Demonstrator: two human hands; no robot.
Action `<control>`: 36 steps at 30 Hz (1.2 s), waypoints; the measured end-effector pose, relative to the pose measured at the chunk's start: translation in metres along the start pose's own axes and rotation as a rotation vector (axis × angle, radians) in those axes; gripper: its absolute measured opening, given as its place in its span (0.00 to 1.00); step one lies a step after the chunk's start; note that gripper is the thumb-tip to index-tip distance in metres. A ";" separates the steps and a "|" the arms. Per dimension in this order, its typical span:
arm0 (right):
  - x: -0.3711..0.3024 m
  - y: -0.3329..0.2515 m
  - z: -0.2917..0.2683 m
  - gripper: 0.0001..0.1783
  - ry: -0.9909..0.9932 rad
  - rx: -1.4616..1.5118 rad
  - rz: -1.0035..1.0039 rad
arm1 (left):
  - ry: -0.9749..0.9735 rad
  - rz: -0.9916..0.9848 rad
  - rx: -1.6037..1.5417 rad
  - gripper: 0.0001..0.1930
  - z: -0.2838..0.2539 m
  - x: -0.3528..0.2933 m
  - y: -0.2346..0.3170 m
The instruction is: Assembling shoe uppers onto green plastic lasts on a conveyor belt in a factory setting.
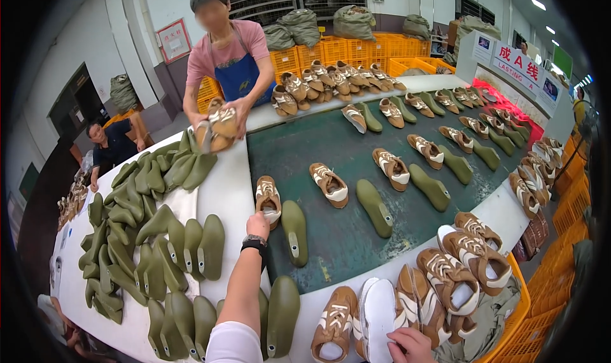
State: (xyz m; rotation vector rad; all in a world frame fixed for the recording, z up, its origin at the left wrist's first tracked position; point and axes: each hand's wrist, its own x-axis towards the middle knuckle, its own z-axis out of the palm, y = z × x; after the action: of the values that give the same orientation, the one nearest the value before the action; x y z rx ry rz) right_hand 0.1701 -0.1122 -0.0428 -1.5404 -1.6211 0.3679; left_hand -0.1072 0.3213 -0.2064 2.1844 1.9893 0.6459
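Observation:
My left hand (pixel 258 226) is closed on the heel of a brown and white sneaker (pixel 268 197) at the near left corner of the dark green belt. A green shoe last (pixel 294 232) lies right beside that sneaker. At the lower edge my right hand (pixel 412 346), partly cut off, has its fingers curled at the edge of a shoe upper (pixel 380 318) whose white underside faces me. Brown lace-up uppers (pixel 335 321) stand on both sides of it. On the belt (pixel 318 248), sneakers and green lasts sit in rows of pairs.
Many green lasts (pixel 168 232) are heaped on the white table at left. Across the table a person in a blue apron (pixel 238 70) holds several brown shoes (pixel 219 124). More shoes (pixel 331 79) are piled along the far edge. Orange crates (pixel 531 321) stand at right.

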 end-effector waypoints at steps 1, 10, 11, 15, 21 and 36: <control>0.001 0.003 0.001 0.10 0.005 -0.001 0.001 | 0.014 -0.017 0.000 0.12 0.008 0.005 -0.006; 0.015 0.011 0.007 0.10 -0.028 0.012 0.021 | -0.148 0.013 0.188 0.17 -0.027 0.004 0.029; 0.014 0.010 0.006 0.10 -0.031 0.013 0.015 | -0.137 0.068 0.222 0.20 -0.048 -0.002 0.041; 0.012 0.009 0.007 0.11 -0.047 -0.008 -0.002 | 0.269 0.290 0.353 0.37 -0.094 -0.002 0.025; 0.007 0.000 0.010 0.10 -0.073 -0.064 -0.023 | 0.187 -0.197 0.357 0.57 -0.129 0.042 -0.052; 0.033 -0.007 0.029 0.09 -0.174 -0.137 0.042 | -0.285 -0.504 0.311 0.65 -0.079 0.059 -0.070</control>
State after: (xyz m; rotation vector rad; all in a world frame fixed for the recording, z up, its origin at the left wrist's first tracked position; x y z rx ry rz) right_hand 0.1477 -0.0735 -0.0431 -1.6866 -1.7814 0.4311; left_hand -0.1997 0.3724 -0.1472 1.6620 2.4512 -0.0412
